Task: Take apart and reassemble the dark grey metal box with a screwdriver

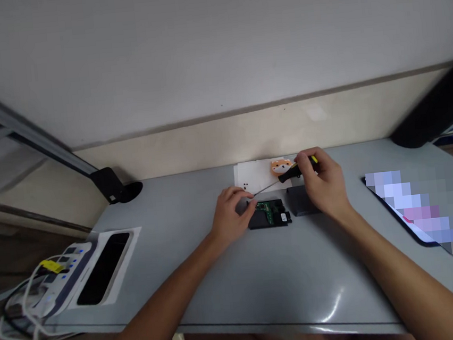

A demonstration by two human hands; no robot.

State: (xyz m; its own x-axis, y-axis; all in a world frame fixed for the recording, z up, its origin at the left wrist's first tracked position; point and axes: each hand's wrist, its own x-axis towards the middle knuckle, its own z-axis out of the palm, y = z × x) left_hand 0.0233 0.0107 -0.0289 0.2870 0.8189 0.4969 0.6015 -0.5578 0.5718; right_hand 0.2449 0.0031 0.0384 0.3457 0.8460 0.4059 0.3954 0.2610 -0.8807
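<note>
- Head view: nearest me, a broad stretch of counter (277, 277) runs from its front edge to the open circuit board (269, 213), its long axis left to right.
- Just right of it I see a dark flat piece (302, 202), partly hidden by the right hand (326, 184).
- Right fingers grip the screwdriver (289, 173) by its handle; its shaft slants leftward and toward me, tip beside the left fingertips.
- Left hand (232, 209) is at the board's far-left corner, fingers narrowed; I can't tell whether they pinch anything.
- Beyond, white paper (254, 172) carries small dark bits (245, 185).
</note>
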